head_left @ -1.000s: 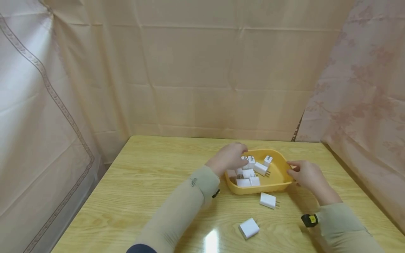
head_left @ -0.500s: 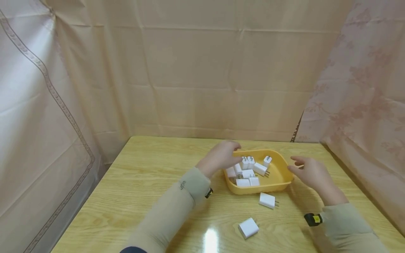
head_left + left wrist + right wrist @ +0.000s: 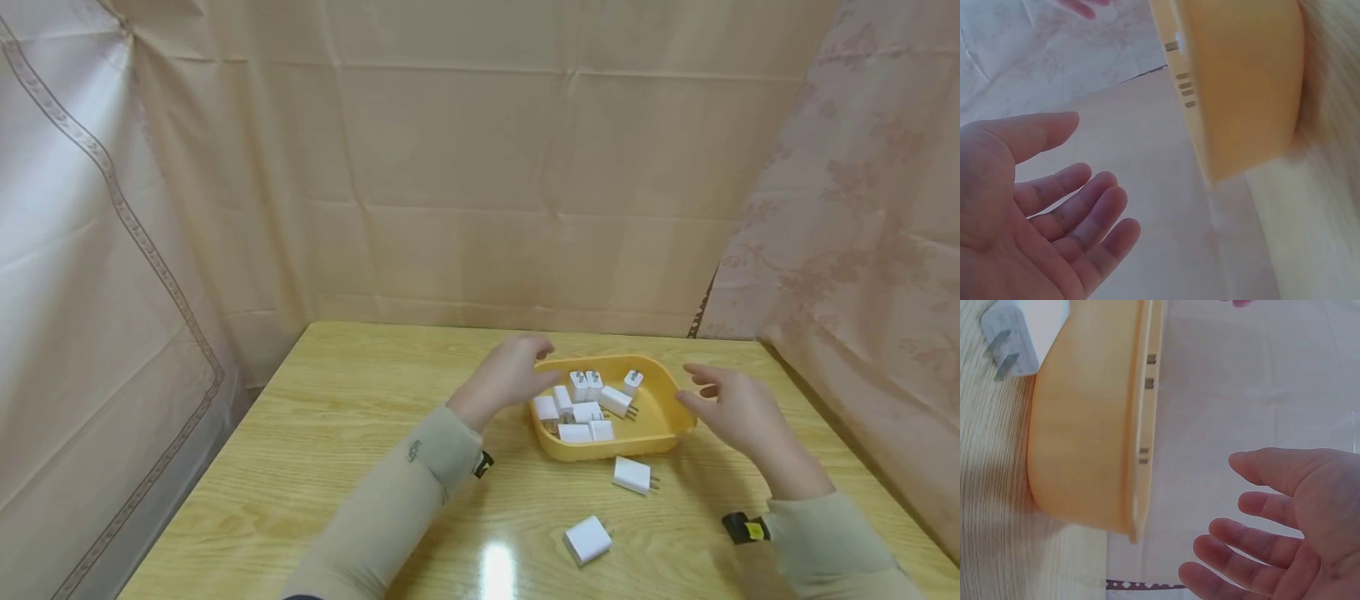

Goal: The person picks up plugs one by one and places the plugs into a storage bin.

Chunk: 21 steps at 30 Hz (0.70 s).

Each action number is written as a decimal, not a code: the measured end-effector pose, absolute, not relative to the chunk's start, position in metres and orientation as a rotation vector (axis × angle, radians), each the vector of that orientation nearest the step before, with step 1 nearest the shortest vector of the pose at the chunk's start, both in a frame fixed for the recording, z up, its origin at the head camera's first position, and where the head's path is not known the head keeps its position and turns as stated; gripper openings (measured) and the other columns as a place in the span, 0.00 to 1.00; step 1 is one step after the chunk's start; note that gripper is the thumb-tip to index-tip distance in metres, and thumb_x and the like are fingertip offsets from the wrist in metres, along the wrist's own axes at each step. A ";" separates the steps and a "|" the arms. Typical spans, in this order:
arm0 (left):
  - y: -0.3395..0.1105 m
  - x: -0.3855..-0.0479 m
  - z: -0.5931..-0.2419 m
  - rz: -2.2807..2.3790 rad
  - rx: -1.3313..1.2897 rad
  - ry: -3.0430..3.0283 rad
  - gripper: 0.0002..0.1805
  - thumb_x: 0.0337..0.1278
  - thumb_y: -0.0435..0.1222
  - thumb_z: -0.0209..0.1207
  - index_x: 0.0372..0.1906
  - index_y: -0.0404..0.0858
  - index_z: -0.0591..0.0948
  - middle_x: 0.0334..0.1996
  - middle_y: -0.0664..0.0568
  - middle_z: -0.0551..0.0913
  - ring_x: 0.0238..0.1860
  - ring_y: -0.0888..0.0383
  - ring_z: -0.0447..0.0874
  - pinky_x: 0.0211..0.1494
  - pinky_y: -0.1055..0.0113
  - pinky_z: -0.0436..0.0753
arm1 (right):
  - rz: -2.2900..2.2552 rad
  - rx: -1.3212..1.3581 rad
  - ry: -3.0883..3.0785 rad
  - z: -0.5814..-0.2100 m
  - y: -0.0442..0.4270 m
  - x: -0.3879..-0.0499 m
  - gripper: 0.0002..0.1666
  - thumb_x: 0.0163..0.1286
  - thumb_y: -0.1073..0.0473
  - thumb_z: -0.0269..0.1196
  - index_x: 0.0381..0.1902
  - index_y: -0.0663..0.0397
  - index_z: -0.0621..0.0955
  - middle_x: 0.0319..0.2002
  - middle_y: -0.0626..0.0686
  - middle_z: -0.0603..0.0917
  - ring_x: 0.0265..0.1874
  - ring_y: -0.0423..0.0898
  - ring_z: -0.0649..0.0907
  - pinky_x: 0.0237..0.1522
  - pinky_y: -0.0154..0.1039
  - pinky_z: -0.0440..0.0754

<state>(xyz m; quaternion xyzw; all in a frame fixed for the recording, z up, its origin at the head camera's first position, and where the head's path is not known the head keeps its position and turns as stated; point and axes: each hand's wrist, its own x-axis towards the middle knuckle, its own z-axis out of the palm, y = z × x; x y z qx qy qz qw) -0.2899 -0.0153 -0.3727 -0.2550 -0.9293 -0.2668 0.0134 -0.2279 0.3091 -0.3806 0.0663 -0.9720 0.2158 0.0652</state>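
Note:
A yellow plastic basket (image 3: 600, 451) rests on the table and holds several white charger plugs (image 3: 617, 402), mostly crowded into its left half. Just off the basket's left end is my left hand (image 3: 502, 382), its fingers relaxed and spread. The left wrist view shows a gap between that hand (image 3: 1054, 219) and the basket wall (image 3: 1247, 94). Beyond the right end hangs my right hand (image 3: 741, 414), loosely bent, holding nothing. In the right wrist view its fingers (image 3: 1254, 534) are likewise apart from the basket (image 3: 1088, 425).
One white charger plug (image 3: 632, 475) lies on the table right in front of the basket. Another plug (image 3: 587, 540) sits nearer the front. The wooden table (image 3: 322, 433) is backed by a beige cloth (image 3: 450, 183), with a patterned cloth (image 3: 862, 208) on the right.
My left hand has drawn back leftward from over the basket's plugs. The right hand has let go of the basket's right rim and moved slightly away. The basket stays in place.

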 end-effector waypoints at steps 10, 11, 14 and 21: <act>-0.021 -0.286 -0.388 -0.818 -0.767 -2.842 0.22 0.65 0.43 0.65 0.59 0.36 0.82 0.52 0.47 0.85 0.53 0.53 0.83 0.56 0.60 0.82 | 0.639 0.262 -2.892 -0.376 0.292 -0.215 0.39 0.73 0.41 0.64 0.69 0.63 0.74 0.57 0.68 0.82 0.48 0.66 0.83 0.39 0.60 0.83; -0.021 -0.285 -0.389 -0.816 -0.766 -2.834 0.22 0.65 0.43 0.66 0.58 0.36 0.83 0.51 0.47 0.85 0.52 0.53 0.83 0.55 0.61 0.82 | 0.636 0.270 -2.885 -0.376 0.290 -0.214 0.38 0.72 0.42 0.65 0.68 0.63 0.75 0.57 0.67 0.82 0.47 0.66 0.83 0.39 0.60 0.83; -0.021 -0.284 -0.393 -0.826 -0.748 -2.821 0.21 0.63 0.43 0.67 0.56 0.36 0.84 0.48 0.48 0.86 0.49 0.54 0.83 0.52 0.62 0.83 | 0.632 0.297 -2.863 -0.377 0.286 -0.211 0.37 0.72 0.42 0.65 0.68 0.63 0.76 0.57 0.67 0.82 0.47 0.65 0.84 0.38 0.60 0.83; -0.022 -0.280 -0.398 -0.913 -0.675 -2.860 0.23 0.63 0.44 0.68 0.58 0.35 0.83 0.45 0.49 0.85 0.44 0.56 0.82 0.45 0.65 0.83 | 0.633 0.324 -2.851 -0.380 0.277 -0.204 0.37 0.71 0.42 0.66 0.66 0.63 0.77 0.57 0.67 0.82 0.47 0.64 0.84 0.37 0.57 0.84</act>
